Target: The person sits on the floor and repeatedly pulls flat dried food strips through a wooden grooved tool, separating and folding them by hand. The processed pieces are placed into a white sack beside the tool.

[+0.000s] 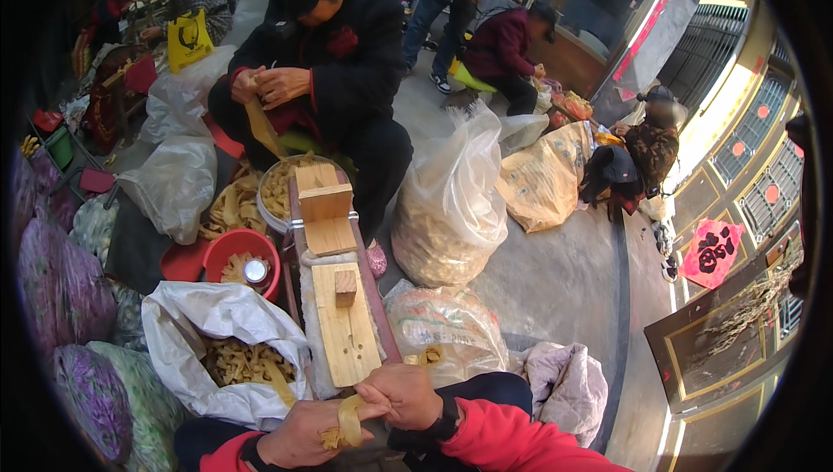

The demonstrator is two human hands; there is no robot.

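Observation:
A tan, flat fibrous strip (350,421) is looped around the fingers of my left hand (311,431), low in the view; its material cannot be told. My right hand (405,395) meets the left fingertips and pinches at the loop's upper edge. Part of the strip trails back towards an open white woven sack (215,309), which holds many knotted tan pieces (244,363). Just beyond my hands lies a wooden board (345,335) with a small wooden block (345,288) on it. Both rest on a padded narrow bench.
Opposite, a person (312,81) in dark clothes handles a similar strip over a white bucket (265,202). A red bucket (244,244) stands left of the bench. Filled clear plastic bags (449,212) and a crumpled pale cloth (565,384) lie to the right. More people sit farther back.

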